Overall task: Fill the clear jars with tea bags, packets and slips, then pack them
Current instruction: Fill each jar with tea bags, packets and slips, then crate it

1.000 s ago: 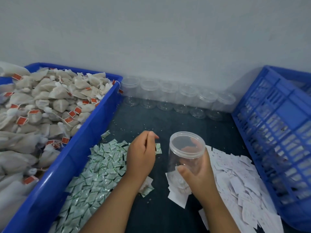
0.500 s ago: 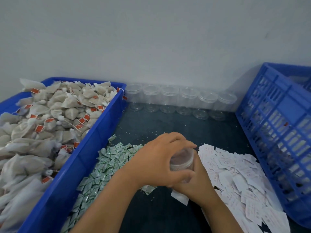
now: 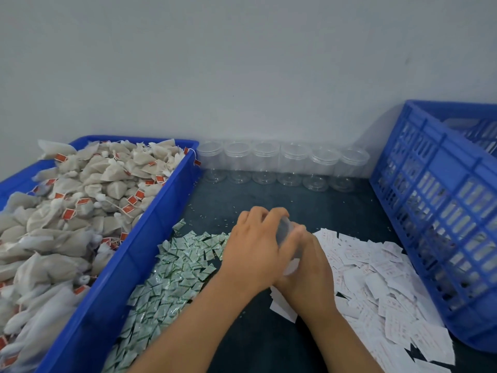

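Jar, clear plastic, is gripped between both hands above the middle of the dark table, seen from the head camera. Most of it is hidden and motion-blurred. Only a grey sliver of its wall is seen between the fingers, so its contents cannot be made out.

The left hand is cupped over the jar's mouth, fingers curled round the rim. The right hand is wrapped round the body from below, its fingers largely covered by the left.

Six empty jars are lined up against the wall, well apart from the hands. A strip of bare tabletop is left open between that row and the hands.

The space is bounded on the left by a blue bin heaped with tea bags. On the right it is bounded by a slatted blue crate, whose contents are too dim to tell. Both are cut off by the frame.

Green packets are spread just left of the hands, and white slips just to the right.

A second ago the jar was held by the right hand alone with its mouth uncovered, while the left hand was over the packets. Since then the mouth has been covered.
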A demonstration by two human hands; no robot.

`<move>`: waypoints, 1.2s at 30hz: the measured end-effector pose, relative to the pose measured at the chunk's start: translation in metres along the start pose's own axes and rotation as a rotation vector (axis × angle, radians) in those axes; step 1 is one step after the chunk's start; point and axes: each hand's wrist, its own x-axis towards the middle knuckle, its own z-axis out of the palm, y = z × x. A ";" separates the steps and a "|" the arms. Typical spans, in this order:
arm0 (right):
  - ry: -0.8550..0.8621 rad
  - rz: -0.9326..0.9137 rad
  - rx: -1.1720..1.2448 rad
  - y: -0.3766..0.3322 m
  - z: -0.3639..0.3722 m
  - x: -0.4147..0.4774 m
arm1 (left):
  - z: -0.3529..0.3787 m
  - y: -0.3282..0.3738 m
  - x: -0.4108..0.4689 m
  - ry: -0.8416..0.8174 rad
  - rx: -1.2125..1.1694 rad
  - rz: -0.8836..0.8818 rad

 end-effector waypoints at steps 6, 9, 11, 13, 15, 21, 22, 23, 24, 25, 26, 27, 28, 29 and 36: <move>0.034 0.113 0.048 0.005 -0.002 -0.004 | -0.022 -0.002 0.026 -0.402 0.175 0.012; -0.037 0.164 0.275 0.009 -0.009 -0.004 | -0.043 -0.004 0.026 -0.474 0.177 0.114; -0.066 0.138 0.284 0.008 -0.012 -0.002 | -0.047 0.000 0.024 -0.385 0.238 0.092; -0.038 0.077 0.164 0.005 -0.010 0.000 | -0.046 0.004 0.020 -0.309 0.314 0.056; 0.041 -0.002 0.031 0.003 -0.005 0.000 | -0.044 0.006 0.014 -0.267 0.309 -0.030; 0.183 -0.097 -0.100 0.014 -0.004 0.002 | -0.046 -0.001 0.009 -0.155 0.180 -0.285; 0.173 -0.029 -0.041 0.015 -0.009 0.002 | -0.051 -0.007 0.009 -0.130 0.081 -0.327; 0.160 0.035 0.033 0.014 -0.013 0.002 | -0.053 -0.014 0.009 -0.102 -0.090 -0.402; 0.149 0.080 0.097 0.013 -0.016 0.002 | -0.053 -0.021 0.007 -0.081 -0.299 -0.488; 0.147 0.111 0.147 0.012 -0.019 0.002 | -0.051 -0.028 0.004 -0.074 -0.465 -0.542; 0.150 0.131 0.187 0.012 -0.020 0.002 | -0.046 -0.034 0.000 -0.085 -0.534 -0.539; 0.155 0.147 0.219 0.012 -0.021 0.003 | -0.036 -0.041 -0.005 -0.105 -0.514 -0.513; 0.157 0.162 0.243 0.013 -0.021 0.003 | -0.025 -0.048 -0.010 -0.130 -0.450 -0.489; 0.154 0.175 0.261 0.015 -0.020 0.002 | -0.013 -0.055 -0.014 -0.156 -0.378 -0.474; 0.074 0.131 0.336 0.016 -0.014 -0.001 | 0.045 -0.071 -0.029 -0.043 0.187 -0.235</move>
